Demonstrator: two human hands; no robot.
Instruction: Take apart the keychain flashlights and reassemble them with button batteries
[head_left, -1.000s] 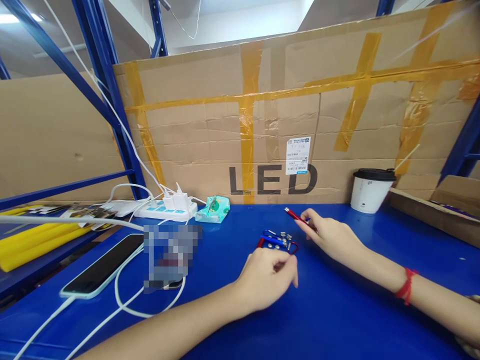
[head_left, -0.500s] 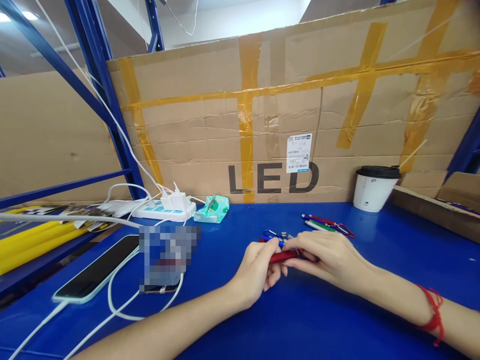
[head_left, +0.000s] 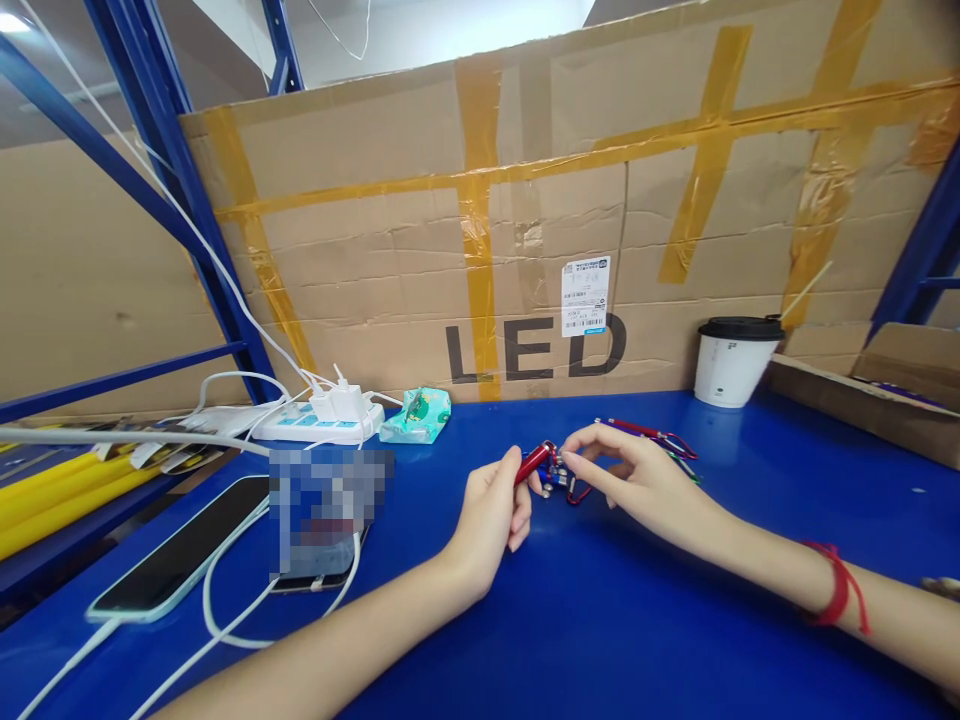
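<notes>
Bright, even overhead light; ceiling lamp (head_left: pixel 9 22) top left (blown out). Faint shadow under left hand (head_left: pixel 491 515). Edges bow, wide-angle. One pixelated patch (head_left: pixel 330 515); focus sharp.

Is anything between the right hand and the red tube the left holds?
Nothing visible. The right hand is just beside the slim red tube pinched in the left hand; small silver parts lie on the blue table beneath.

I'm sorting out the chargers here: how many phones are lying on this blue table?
2. A pale-rimmed phone lies near the blue table's left edge. What looks like a dark phone lies just right of it, largely behind a blurred patch, which may hide more.
</notes>
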